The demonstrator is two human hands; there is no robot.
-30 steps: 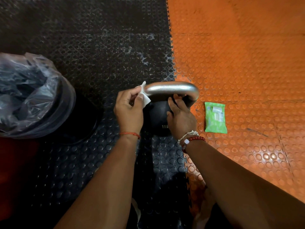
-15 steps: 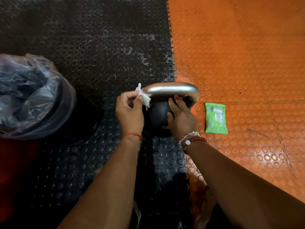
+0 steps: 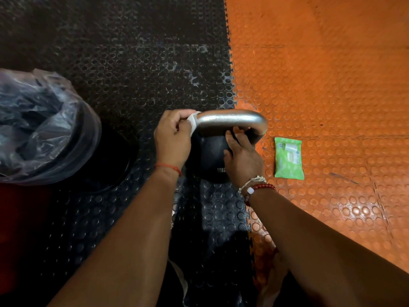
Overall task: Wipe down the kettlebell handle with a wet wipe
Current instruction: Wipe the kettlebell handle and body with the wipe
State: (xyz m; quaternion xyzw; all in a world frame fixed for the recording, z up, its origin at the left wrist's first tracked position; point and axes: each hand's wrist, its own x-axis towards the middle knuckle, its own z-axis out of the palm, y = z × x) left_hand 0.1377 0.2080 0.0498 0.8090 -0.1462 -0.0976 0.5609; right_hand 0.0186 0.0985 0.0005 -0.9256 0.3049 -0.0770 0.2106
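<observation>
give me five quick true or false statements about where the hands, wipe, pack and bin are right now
1. The left hand presses a white wet wipe on the kettlebell handle. True.
2. The right hand holds the wipe. False: it steadies the black kettlebell.
3. The green wipes pack lies on the orange mat. True.
4. The lined bin stands right of the kettlebell. False: it stands left.
5. The wipe covers the handle's right bend. False: the left end.
</observation>
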